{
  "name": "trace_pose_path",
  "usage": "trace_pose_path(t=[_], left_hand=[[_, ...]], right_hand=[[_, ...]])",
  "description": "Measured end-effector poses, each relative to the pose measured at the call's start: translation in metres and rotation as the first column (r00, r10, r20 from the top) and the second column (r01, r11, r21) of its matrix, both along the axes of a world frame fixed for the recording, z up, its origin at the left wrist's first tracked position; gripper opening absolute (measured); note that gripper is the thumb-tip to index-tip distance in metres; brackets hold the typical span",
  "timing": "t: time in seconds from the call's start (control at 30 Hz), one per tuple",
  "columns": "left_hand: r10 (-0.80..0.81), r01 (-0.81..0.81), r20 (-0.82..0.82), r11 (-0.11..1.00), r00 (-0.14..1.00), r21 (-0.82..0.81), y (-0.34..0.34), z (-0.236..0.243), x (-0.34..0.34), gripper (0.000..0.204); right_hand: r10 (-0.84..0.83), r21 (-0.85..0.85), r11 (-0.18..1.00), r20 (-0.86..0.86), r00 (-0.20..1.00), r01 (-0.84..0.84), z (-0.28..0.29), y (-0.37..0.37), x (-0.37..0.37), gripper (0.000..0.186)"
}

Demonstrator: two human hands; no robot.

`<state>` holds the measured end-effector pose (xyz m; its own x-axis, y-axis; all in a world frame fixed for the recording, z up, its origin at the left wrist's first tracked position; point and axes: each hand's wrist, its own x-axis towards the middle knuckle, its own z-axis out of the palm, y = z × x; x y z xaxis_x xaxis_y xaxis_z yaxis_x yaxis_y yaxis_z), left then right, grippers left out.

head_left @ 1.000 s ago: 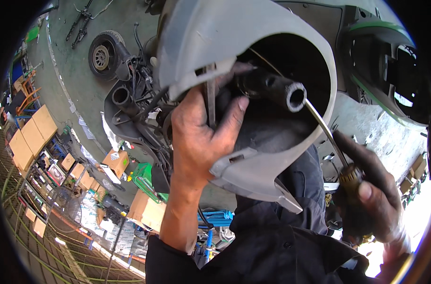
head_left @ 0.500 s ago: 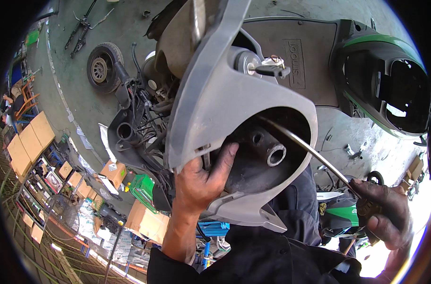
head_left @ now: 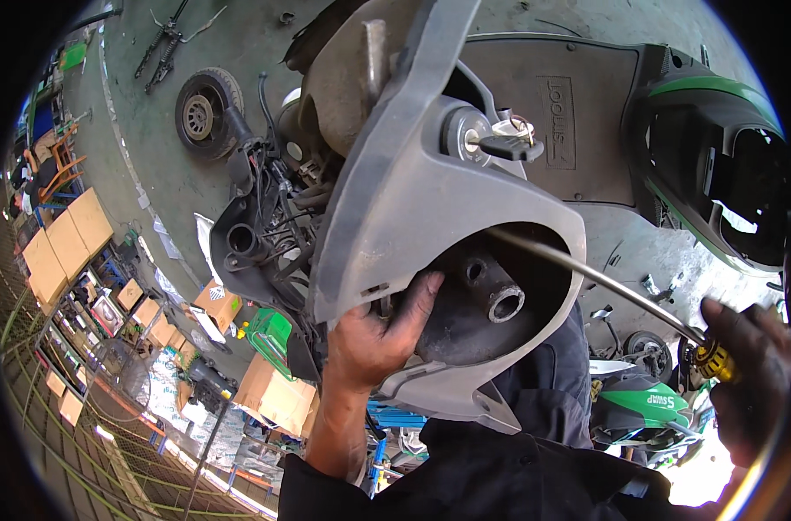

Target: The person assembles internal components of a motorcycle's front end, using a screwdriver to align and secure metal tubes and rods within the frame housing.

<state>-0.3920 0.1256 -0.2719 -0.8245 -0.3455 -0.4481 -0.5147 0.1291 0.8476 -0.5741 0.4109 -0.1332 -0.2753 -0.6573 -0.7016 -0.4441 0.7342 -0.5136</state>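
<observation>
A large grey plastic scooter panel [head_left: 517, 193] with a wide round opening fills the middle. My left hand [head_left: 369, 347] is closed on its lower left edge, thumb at the opening's rim, fingers hidden behind. Inside the opening shows a dark metal tube [head_left: 492, 291] with a hollow end. A long screwdriver [head_left: 608, 282] slants into the opening; its tip is hidden behind the upper rim. At lower right, my right hand [head_left: 751, 373], slightly blurred, is around the yellow and black handle, forefinger and thumb loosely off it. A black key [head_left: 510, 148] sits in the ignition lock [head_left: 467, 136] above.
Behind the panel lies a dark floorboard [head_left: 577, 113], with a black and green body cover [head_left: 716, 95] at right. A wheel [head_left: 209, 113] and a fork lie on the floor at left. Cardboard boxes [head_left: 65, 234] stand far left; a green scooter [head_left: 643, 404] is lower right.
My right hand has shifted right and slightly down, with its fingers repositioned and the yellow handle showing more. The panel and my left hand sit slightly farther right in view.
</observation>
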Motion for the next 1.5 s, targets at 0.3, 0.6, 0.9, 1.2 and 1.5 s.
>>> trace_pose_path(t=[0.3, 0.6, 0.9, 1.2, 1.5], left_hand=[[-0.124, 0.122, -0.008, 0.987, 0.992, -0.101, 0.000, -0.002, -0.003, 0.030], [-0.256, 0.201, -0.093, 0.899, 0.962, -0.390, -0.009, -0.018, 0.000, 0.042], [-0.176, 0.135, -0.264, 0.977, 0.948, -0.164, -0.008, -0.014, -0.020, 0.039], [-0.185, 0.146, -0.316, 0.979, 0.931, -0.144, -0.008, -0.023, -0.016, 0.035], [-0.169, 0.134, -0.187, 0.973, 0.968, -0.186, 0.001, -0.019, -0.016, 0.035]], right_hand=[[0.050, 0.056, 0.997, -0.074, 0.996, -0.045, 0.006, 0.004, 0.000, 0.062], [0.019, 0.122, 0.992, -0.053, 0.998, -0.012, 0.016, 0.019, 0.017, 0.079], [-0.013, 0.154, 0.987, -0.158, 0.987, 0.038, 0.026, 0.062, 0.038, 0.054], [-0.169, 0.326, 0.921, -0.161, 0.972, 0.214, 0.026, 0.044, 0.057, 0.080], [-0.437, 0.084, 0.887, -0.168, 0.883, 0.455, 0.006, 0.040, 0.081, 0.076]])
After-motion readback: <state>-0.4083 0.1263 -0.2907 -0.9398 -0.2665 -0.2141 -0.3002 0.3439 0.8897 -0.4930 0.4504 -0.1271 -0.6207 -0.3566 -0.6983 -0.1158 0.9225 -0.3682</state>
